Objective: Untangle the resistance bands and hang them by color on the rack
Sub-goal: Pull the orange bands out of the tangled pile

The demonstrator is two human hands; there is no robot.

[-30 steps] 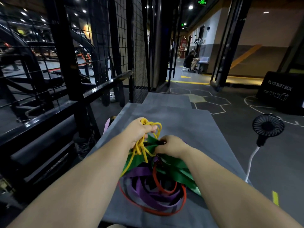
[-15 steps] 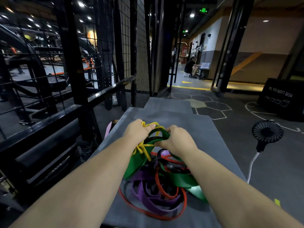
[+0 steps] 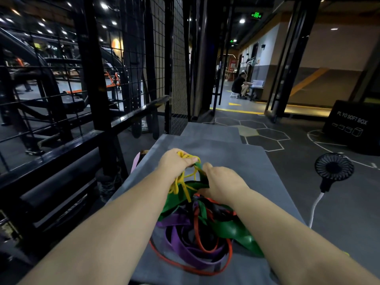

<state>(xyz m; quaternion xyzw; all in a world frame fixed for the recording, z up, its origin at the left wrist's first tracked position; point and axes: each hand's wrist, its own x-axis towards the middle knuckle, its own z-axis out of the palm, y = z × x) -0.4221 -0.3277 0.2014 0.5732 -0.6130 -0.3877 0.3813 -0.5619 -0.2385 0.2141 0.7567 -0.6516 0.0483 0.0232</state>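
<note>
A tangled heap of resistance bands lies on a grey padded bench (image 3: 230, 153). My left hand (image 3: 174, 161) grips a bunch of thin yellow band (image 3: 181, 182) at the heap's far end; yellow loops hang below the fist. My right hand (image 3: 222, 182) is curled on a wide green band (image 3: 236, 229) right beside it. Purple bands (image 3: 185, 247), a thin red band (image 3: 205, 270) and a black band (image 3: 216, 210) are knotted together nearer to me.
A black metal rack with wire mesh (image 3: 115, 83) runs along the left of the bench. A pink band (image 3: 135, 163) hangs off the bench's left edge. A small black fan (image 3: 334, 167) with white cable stands right. A black soft box (image 3: 353, 126) sits farther back.
Both hands have lifted and shifted slightly away from me with the yellow and green bands. The right hand has closed in beside the left, and the heap has stretched upward.
</note>
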